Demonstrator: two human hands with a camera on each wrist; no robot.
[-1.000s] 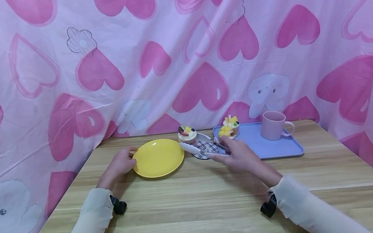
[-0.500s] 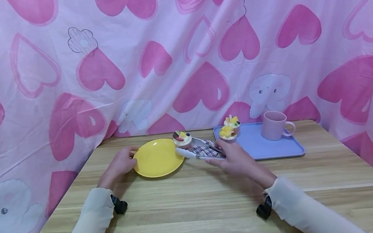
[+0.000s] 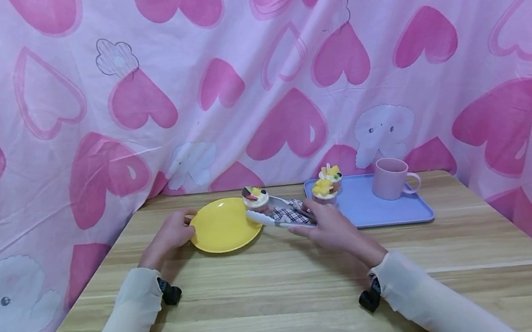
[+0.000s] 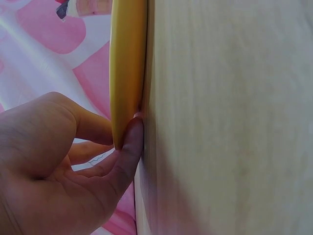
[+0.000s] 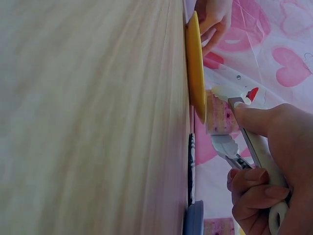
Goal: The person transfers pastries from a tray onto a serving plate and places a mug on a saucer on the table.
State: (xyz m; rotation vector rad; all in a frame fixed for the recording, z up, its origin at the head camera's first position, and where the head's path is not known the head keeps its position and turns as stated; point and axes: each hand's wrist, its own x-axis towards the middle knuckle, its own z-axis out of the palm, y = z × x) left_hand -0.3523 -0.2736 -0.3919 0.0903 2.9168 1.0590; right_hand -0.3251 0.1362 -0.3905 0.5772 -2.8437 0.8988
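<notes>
My left hand [image 3: 169, 239] pinches the left rim of the yellow plate [image 3: 224, 231]; in the left wrist view its thumb [image 4: 131, 139] lies under the edge. White-tipped tongs [image 3: 260, 218] are in my right hand [image 3: 333, 226], fingers curled round their handles [image 5: 269, 171]. Between the tong tips is a fruit-topped dessert cup [image 3: 257, 204], with cream, red fruit and a dark berry on top. It stands upright over the plate's right edge. In the right wrist view, its pink layered side [image 5: 221, 115] shows close above the plate rim.
A checked round coaster [image 3: 289, 216] lies under the tongs. To the right, a blue tray [image 3: 380, 215] bears a pink mug [image 3: 390, 179] and two yellow-fruit dessert cups, the nearer [image 3: 323, 187] in front of the farther [image 3: 332, 172]. A pink heart-patterned curtain [image 3: 285, 123] hangs behind the table.
My right hand, the tongs and the dessert cup have moved left, from over the coaster to the plate's right edge. My left hand and the plate have stayed in place.
</notes>
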